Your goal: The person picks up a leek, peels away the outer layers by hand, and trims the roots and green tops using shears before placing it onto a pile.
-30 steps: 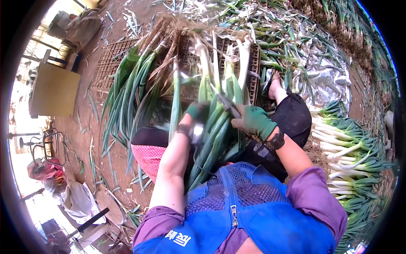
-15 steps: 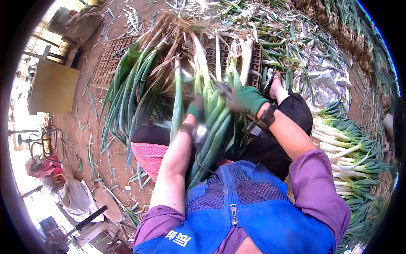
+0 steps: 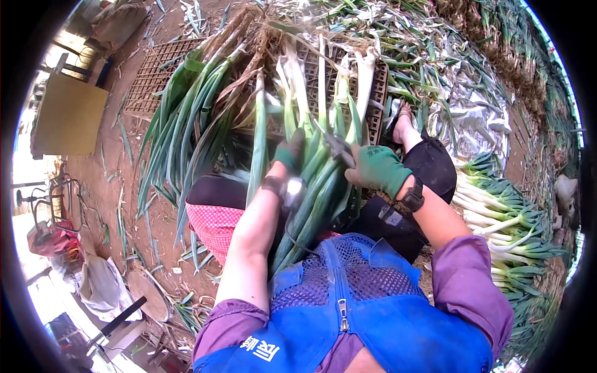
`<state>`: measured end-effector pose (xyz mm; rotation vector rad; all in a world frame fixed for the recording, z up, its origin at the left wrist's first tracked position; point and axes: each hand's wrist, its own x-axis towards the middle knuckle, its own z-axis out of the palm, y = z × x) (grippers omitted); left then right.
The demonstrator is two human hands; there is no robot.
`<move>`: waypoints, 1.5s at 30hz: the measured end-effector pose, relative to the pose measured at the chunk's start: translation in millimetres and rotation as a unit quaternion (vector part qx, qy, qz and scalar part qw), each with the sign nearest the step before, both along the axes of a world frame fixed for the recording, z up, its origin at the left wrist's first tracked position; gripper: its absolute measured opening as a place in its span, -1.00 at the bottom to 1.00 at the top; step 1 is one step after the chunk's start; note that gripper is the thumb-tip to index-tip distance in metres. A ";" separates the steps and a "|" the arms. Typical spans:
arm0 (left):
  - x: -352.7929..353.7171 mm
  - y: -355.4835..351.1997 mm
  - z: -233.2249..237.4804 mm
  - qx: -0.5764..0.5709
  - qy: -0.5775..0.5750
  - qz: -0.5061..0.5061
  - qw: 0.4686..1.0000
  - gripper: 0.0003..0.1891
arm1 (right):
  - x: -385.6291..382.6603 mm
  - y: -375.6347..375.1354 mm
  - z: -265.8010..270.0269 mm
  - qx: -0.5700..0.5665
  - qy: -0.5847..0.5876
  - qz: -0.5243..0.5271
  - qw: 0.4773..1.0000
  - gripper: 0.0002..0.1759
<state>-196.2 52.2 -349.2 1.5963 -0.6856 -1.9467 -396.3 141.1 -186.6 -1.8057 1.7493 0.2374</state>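
Several trimmed green onions [image 3: 317,186] lie across my lap, white ends pointing away over a plastic crate [image 3: 378,102]. My left hand [image 3: 290,154], in a green and grey glove, is closed around the left stalks of this bunch. My right hand [image 3: 378,166], gloved alike, grips a dark tool [image 3: 337,149] with a thin tip that reaches over the stalks. Untrimmed green onions [image 3: 186,118] with brown roots and dry leaves lie to the left of my hands.
Cleaned green onions [image 3: 497,217] are piled at the right. Cut leaves [image 3: 404,50] and silvery sheeting [image 3: 479,124] cover the ground beyond my foot. A yellowish board [image 3: 69,115] and a round stool top [image 3: 149,295] stand at the left.
My right hand and its tool have moved slightly right and nearer to me. My left hand has shifted a little, still around the stalks. The view has turned slightly.
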 end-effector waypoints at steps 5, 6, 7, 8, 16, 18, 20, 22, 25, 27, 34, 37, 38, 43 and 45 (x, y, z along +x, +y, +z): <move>7.4 -5.3 -30.3 -0.036 -0.018 -0.045 0.998 -0.25 | 10.0 -21.7 -4.9 -0.030 0.000 0.000 1.000 -0.49; 9.7 -6.7 -22.7 -0.043 -0.036 -0.055 0.997 -0.25 | 14.2 -24.9 -3.4 -0.044 0.002 0.000 0.999 -0.49; 12.7 -6.8 -15.6 -0.048 -0.054 -0.065 0.995 -0.26 | 15.0 -24.8 0.8 -0.028 -0.005 0.003 1.000 -0.49; 14.8 -5.1 -9.2 -0.052 -0.071 -0.074 0.993 -0.26 | 15.8 -22.4 5.5 -0.013 -0.004 0.018 1.000 -0.49; 4.1 -1.8 -33.4 -0.034 0.051 0.048 0.997 -0.52 | 7.8 4.4 7.8 0.004 -0.006 0.012 1.000 -0.54; 4.7 -4.3 -45.2 -0.049 0.022 0.052 0.997 -0.50 | 10.9 5.7 8.1 -0.014 -0.015 0.014 1.000 -0.54; 5.2 -2.1 -40.4 -0.039 0.043 0.062 0.996 -0.50 | 15.2 2.7 15.5 0.003 -0.012 0.021 1.000 -0.50; 9.3 -0.5 -17.2 -0.022 0.041 0.055 0.997 -0.52 | 17.2 -2.3 22.4 0.012 -0.011 0.033 0.999 -0.47; 8.6 2.1 -3.8 0.019 0.069 0.029 0.997 -0.55 | 11.5 -14.2 23.3 0.016 -0.006 0.038 0.999 -0.46; 4.7 4.6 -13.4 0.045 0.166 0.028 0.985 -0.57 | 8.1 -38.0 14.3 0.019 -0.007 0.016 1.000 -0.49; 6.0 15.1 8.7 0.016 0.105 -0.035 0.994 -0.61 | 22.3 -122.4 -5.6 -0.031 0.038 -0.001 0.999 -0.46; 20.5 20.5 -16.3 -0.405 -0.026 -0.312 0.859 -0.55 | 21.2 -160.5 -40.2 -0.089 0.096 -0.011 0.991 -0.49; 19.0 23.9 -20.7 -0.469 -0.004 -0.326 0.821 -0.55 | 17.9 -170.9 -38.7 -0.071 0.061 -0.032 0.995 -0.54; 8.3 35.7 -25.0 -0.393 0.056 -0.281 0.874 -0.56 | 3.6 -188.2 -40.7 -0.099 0.068 -0.012 0.993 -0.55; 8.0 31.9 -18.3 -0.206 -0.045 -0.181 0.960 -0.50 | 4.7 -169.6 -10.8 -0.027 0.046 -0.029 0.998 -0.57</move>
